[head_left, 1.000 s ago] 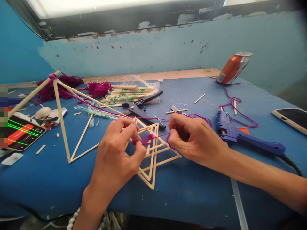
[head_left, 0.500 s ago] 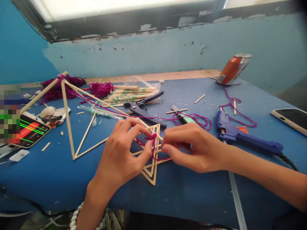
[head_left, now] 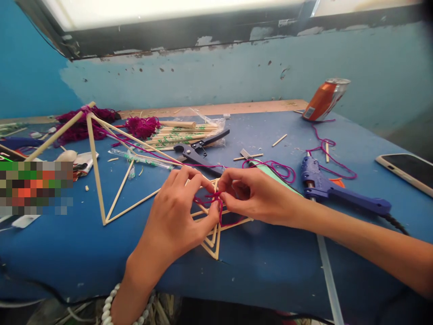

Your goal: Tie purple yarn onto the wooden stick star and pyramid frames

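My left hand (head_left: 179,207) pinches the purple yarn (head_left: 214,197) at a joint of the wooden stick frame (head_left: 217,243). Close on its right, my right hand (head_left: 253,194) has thumb and index finger closed on the same yarn, the fingertips of both hands nearly meeting. Small nested triangles of sticks show below the fingers; the upper part of them is partly hidden by the hands. A larger stick pyramid (head_left: 96,171) stands to the left, its top wrapped in purple yarn, with a strand running from there toward the hands.
Pliers (head_left: 192,155), bundled sticks (head_left: 182,135) and yarn balls (head_left: 142,126) lie behind the hands. A green-handled cutter (head_left: 270,174), blue glue gun (head_left: 314,180), tilted can (head_left: 324,99) and phone (head_left: 406,169) are at the right. A dark cable crosses the lower left.
My right hand has moved left and slightly up, from beside the frame to the yarn at my left fingertips. More of the green cutter handle shows. My left hand has barely shifted.
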### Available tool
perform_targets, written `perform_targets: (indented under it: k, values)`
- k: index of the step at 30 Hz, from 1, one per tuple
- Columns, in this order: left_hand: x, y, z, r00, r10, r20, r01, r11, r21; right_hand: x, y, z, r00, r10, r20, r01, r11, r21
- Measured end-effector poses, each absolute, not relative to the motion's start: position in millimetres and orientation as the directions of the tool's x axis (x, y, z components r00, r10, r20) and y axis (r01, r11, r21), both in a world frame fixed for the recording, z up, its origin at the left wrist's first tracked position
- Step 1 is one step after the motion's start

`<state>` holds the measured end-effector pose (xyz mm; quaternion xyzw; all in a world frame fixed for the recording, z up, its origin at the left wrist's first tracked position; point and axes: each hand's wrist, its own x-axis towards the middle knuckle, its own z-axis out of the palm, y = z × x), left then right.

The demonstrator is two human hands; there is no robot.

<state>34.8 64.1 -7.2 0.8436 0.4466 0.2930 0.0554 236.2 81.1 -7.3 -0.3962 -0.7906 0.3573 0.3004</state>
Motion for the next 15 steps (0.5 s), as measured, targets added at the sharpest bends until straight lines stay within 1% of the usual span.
perform_targets:
  k: [3,6,9,11,13,15]
  values:
    - [35.3,64.8,-7.7,0.434,0.782,0.447,0.723,-0.598,0.345,236.1,79.3,-5.9,-0.517,0.850,0.099,0.367,0.325,-0.872]
    - [35.7,65.2,-8.1,0.434,0.788,0.437,0.735,-0.590,0.334,236.6,79.4,-3.6,-0.520,0.852,0.061,0.388,0.300,-0.871]
    - [36.1,65.1,-8.5,0.429,0.793,0.432,0.746,-0.581,0.325,237.0,80.7,-0.4,-0.496,0.863,0.100,0.476,0.366,-0.799]
    - [36.4,64.8,-8.9,0.427,0.794,0.432,0.750,-0.578,0.322,237.3,81.4,1.3,-0.474,0.867,0.152,0.529,0.419,-0.738]
    - [36.5,64.6,-9.3,0.426,0.794,0.434,0.751,-0.578,0.319,237.8,81.8,2.0,-0.458,0.864,0.212,0.558,0.464,-0.688]
    - [36.6,64.7,-9.1,0.423,0.793,0.438,0.750,-0.578,0.321,238.4,81.8,1.8,-0.453,0.856,0.249,0.560,0.491,-0.667]
